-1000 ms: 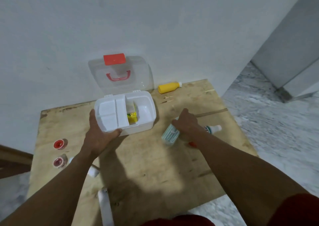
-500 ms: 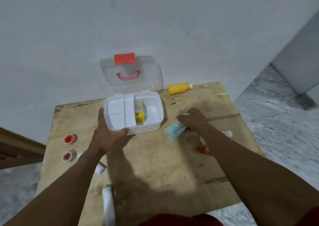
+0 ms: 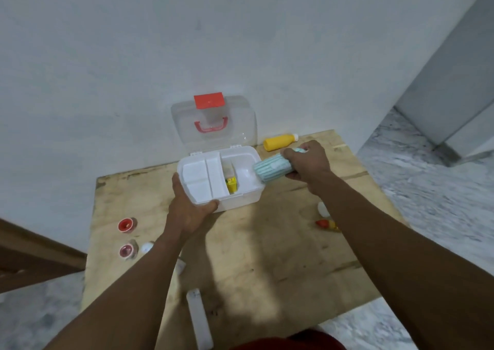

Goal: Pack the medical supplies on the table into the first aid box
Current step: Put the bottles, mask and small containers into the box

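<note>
Left hand (image 3: 187,212): my fingers (image 3: 177,182) grip the first aid box (image 3: 242,202) at its near-left corner, lid up.
Right hand (image 3: 306,160): my fingers curl round the teal pack (image 3: 271,168), over the box's right rim.
Surface (image 3: 267,256): yellow bottle (image 3: 279,142) lies far right.

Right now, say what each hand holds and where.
Right hand grips teal roll by its right end; left hand grips first aid box at its near-left corner.
</note>
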A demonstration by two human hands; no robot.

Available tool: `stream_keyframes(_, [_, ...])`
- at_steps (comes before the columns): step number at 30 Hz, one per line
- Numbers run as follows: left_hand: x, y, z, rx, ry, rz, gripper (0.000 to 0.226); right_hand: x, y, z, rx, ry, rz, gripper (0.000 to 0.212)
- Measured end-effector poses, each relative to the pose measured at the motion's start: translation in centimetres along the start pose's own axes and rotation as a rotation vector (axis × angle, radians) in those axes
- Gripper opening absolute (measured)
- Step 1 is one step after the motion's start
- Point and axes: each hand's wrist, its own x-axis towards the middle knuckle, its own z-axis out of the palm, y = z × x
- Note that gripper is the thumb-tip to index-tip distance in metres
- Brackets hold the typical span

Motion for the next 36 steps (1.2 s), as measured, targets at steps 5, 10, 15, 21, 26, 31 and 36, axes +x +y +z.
stream_keyframes(5, [-0.1,0.1,0.0,-0.017,-0.003,-0.004,0.107,-0.3,-0.2,3.1,-0.242,-0.045,-0.17,0.036])
stream_keyframes(10, [-0.2,0.5,-0.1,-0.024,-0.02,-0.015,0.107,-0.1,0.1,4.3,-0.429,-0.15,-0.239,0.045])
stream_keyframes(15, [-0.3,0.8,-0.1,-0.032,-0.001,-0.005,0.103,0.1,0.0,4.6,-0.577,-0.249,-0.27,0.052])
stream_keyframes(21, [-0.3,0.6,0.0,-0.038,0.015,0.005,0.1,-0.2,-0.2,5.2,-0.842,-0.293,-0.388,0.049])
stream_keyframes(26, [-0.1,0.6,0.1,-0.022,0.016,0.02,0.098,-0.1,0.0,5.9,-0.983,-0.331,-0.478,0.053])
stream_keyframes(31, [0.1,0.1,0.2,-0.021,0.02,0.028,0.097,0.0,0.7,6.8,-1.043,-0.382,-0.469,0.052])
stream_keyframes(36, [0.3,-0.2,0.3,-0.035,0.031,0.029,0.097,0.2,0.4,7.5,-1.113,-0.391,-0.507,0.05])
